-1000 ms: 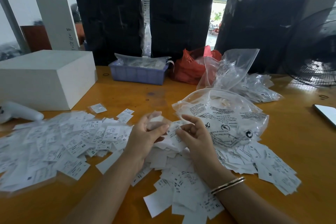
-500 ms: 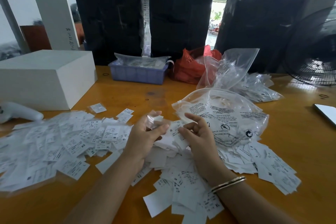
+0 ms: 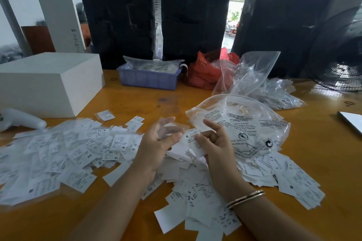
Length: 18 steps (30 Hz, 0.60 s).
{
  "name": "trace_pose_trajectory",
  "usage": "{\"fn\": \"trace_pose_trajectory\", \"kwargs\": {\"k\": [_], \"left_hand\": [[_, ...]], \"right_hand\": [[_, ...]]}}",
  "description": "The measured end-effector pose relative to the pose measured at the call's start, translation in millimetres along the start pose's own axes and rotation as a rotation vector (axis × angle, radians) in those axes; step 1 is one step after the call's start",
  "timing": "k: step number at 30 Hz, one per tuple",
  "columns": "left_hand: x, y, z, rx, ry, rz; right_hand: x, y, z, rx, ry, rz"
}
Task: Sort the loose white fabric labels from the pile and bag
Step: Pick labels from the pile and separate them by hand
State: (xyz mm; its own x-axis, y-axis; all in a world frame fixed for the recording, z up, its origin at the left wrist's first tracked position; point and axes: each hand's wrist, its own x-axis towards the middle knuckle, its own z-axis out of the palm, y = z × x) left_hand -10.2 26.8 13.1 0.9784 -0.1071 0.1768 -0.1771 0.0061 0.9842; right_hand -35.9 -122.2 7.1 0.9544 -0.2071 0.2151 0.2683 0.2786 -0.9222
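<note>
Bare desk (image 3: 321, 162) lies only at the right edge and along the middle.
Labels (image 3: 64, 154) cover the left and near edge; a clear bag (image 3: 244, 123) blocks centre-right. A white box (image 3: 49, 82) fills the far-left corner, a blue tray (image 3: 148, 79) and red bag (image 3: 203, 72) the far edge.

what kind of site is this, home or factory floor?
Likely a garment packing or warehouse floor: heaps of size labels on a worktable, tall black wrapped bales behind, and printed poly bags.
</note>
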Motion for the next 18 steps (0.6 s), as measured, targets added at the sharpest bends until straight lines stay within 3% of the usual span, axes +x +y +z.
{"fn": "trace_pose_trajectory", "kwargs": {"k": [10,15,18], "left_hand": [[-3.0,-0.3,2.6,0.010,-0.048,-0.006],[-1.5,2.5,-0.5,-0.102,0.098,-0.030],[-1.9,3.9,-1.5,-0.104,0.088,-0.044]], "right_hand": [[-1.7,2.4,4.4,-0.295,-0.126,-0.108],[-2.0,-2.7,-0.7,-0.134,-0.173,0.000],[-2.7,-3.6,-1.3,-0.187,-0.195,-0.004]]}}
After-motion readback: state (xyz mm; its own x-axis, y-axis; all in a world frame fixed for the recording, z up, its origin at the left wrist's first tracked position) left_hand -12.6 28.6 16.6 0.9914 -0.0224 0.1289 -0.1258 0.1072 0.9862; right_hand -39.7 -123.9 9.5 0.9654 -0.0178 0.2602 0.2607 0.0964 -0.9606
